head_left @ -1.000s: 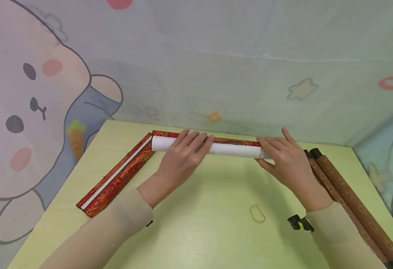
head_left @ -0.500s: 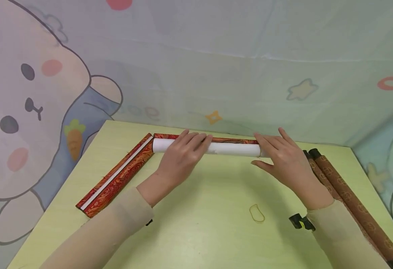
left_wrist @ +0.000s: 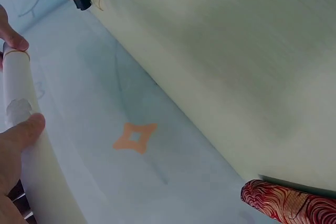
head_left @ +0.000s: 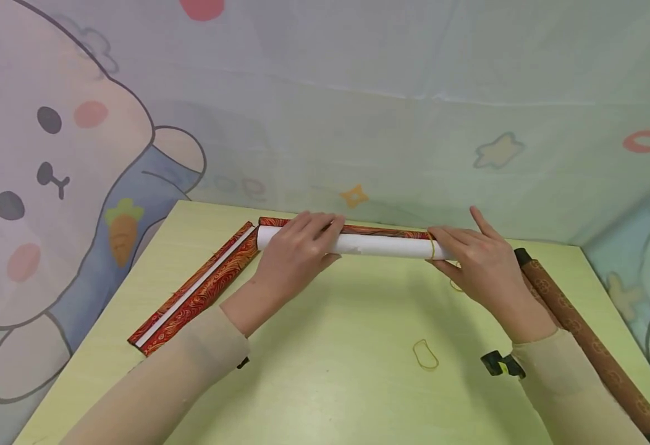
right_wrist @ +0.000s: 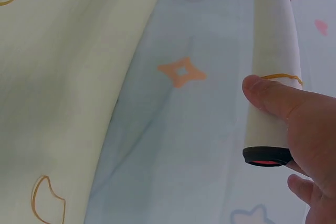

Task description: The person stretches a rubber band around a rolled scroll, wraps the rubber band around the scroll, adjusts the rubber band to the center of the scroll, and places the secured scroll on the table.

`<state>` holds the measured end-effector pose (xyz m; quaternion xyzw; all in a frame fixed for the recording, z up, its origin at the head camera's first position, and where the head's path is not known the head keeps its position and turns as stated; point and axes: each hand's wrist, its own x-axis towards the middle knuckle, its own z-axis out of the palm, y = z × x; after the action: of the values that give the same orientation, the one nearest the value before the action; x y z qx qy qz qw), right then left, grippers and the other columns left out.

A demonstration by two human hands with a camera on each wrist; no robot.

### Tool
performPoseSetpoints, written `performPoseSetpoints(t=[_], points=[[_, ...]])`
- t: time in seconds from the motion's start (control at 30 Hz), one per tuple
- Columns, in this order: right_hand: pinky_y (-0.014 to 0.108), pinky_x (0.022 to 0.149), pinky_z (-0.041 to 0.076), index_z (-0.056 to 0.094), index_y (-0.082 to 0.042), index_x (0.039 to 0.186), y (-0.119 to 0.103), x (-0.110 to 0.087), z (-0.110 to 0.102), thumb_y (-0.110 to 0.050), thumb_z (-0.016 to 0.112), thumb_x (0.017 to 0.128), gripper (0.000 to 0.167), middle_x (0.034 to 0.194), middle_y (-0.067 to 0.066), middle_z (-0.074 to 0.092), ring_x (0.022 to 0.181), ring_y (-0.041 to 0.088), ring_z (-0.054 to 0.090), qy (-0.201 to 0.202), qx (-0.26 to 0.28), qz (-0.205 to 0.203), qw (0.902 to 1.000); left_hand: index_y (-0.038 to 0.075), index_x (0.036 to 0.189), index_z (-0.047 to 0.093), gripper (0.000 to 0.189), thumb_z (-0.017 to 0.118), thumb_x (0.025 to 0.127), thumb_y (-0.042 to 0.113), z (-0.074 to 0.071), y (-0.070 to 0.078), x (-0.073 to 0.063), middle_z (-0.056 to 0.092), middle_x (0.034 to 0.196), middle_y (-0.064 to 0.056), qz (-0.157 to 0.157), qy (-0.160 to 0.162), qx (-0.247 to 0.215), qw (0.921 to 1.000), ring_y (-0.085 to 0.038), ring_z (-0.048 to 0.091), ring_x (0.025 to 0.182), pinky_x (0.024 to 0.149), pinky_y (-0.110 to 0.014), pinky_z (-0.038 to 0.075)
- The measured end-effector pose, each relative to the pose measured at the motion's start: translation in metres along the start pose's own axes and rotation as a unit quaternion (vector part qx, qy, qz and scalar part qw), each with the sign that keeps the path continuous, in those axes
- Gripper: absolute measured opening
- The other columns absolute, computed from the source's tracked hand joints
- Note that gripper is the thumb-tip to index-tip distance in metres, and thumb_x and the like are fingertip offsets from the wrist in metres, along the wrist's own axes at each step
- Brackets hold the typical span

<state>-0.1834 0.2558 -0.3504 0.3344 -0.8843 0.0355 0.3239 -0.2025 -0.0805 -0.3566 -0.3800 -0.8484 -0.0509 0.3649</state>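
Both my hands hold a white paper roll (head_left: 383, 245) crosswise near the far edge of the table. My left hand (head_left: 299, 250) grips it left of its middle, thumb (left_wrist: 32, 125) lying along the white paper. At the other end my right hand (head_left: 481, 262) grips it, with the thumb (right_wrist: 262, 90) right beside a yellow rubber band (right_wrist: 283, 76) that circles the roll. The right end shows a dark rim (right_wrist: 266, 156) with red inside. A red patterned strip (head_left: 380, 232) shows along the roll's far side.
At the left lies a red patterned roll (head_left: 222, 281) with a white stripe. A brown patterned roll (head_left: 586, 337) with black ends lies at the right. One loose rubber band (head_left: 426, 355) is on the table (head_left: 325, 371); another band (head_left: 455, 285) shows partly beside my right hand.
The white roll has shifted slightly right. My left thumb now shows below it, and my right hand has moved a little right and closed its thumb on it. A second loose band has come into view.
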Motion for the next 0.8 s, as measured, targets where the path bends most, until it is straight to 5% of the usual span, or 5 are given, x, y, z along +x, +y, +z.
performPoseSetpoints(t=[0.2, 0.4, 0.8], points=[[0.059, 0.124, 0.034, 0.071, -0.004, 0.127, 0.0036, -0.0032, 0.0002, -0.007, 0.1, 0.069, 0.064, 0.118, 0.015, 0.079, 0.1, 0.036, 0.078, 0.008, 0.005, 0.002, 1.0, 0.001, 0.136, 0.071, 0.062, 0.094, 0.085, 0.03, -0.0018, -0.002, -0.0021, 0.074, 0.125, -0.012, 0.004, -0.01, 0.003, 0.9999, -0.029, 0.072, 0.112, 0.105, -0.039, 0.057], [0.056, 0.127, 0.03, 0.072, -0.004, 0.127, 0.0052, -0.0055, 0.0014, -0.008, 0.1, 0.07, 0.064, 0.117, 0.015, 0.079, 0.099, 0.037, 0.078, 0.015, 0.008, 0.002, 0.9999, 0.001, 0.131, 0.073, 0.053, 0.092, 0.088, 0.024, 0.0011, -0.0018, -0.0026, 0.075, 0.122, -0.012, 0.014, 0.012, 0.015, 0.9997, -0.029, 0.072, 0.109, 0.101, -0.039, 0.059], [0.061, 0.119, 0.04, 0.073, 0.002, 0.127, 0.003, -0.0021, 0.0086, -0.009, 0.098, 0.073, 0.06, 0.113, 0.021, 0.077, 0.102, 0.04, 0.074, -0.012, 0.015, 0.033, 0.9993, 0.001, 0.125, 0.077, 0.043, 0.09, 0.089, 0.02, 0.003, 0.0015, -0.0019, 0.076, 0.118, -0.014, 0.034, 0.045, 0.036, 0.9977, -0.029, 0.073, 0.107, 0.098, -0.039, 0.06]])
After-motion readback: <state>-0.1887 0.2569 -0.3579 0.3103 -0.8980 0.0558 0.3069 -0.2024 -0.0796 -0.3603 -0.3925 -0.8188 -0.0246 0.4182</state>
